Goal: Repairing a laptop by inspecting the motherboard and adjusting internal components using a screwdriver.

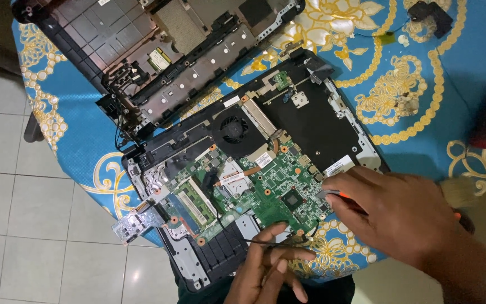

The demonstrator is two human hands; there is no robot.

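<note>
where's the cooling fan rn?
Head view, centre: the round black cooling fan sits at the green motherboard's upper-left edge, in the open laptop base, clear of both hands.

green motherboard [265, 183], blue-gold floral tablecloth [417, 84]

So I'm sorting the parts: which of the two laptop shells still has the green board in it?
The lower shell, nearest both hands: it holds the green board and round fan. The upper shell is a bare frame.
</note>
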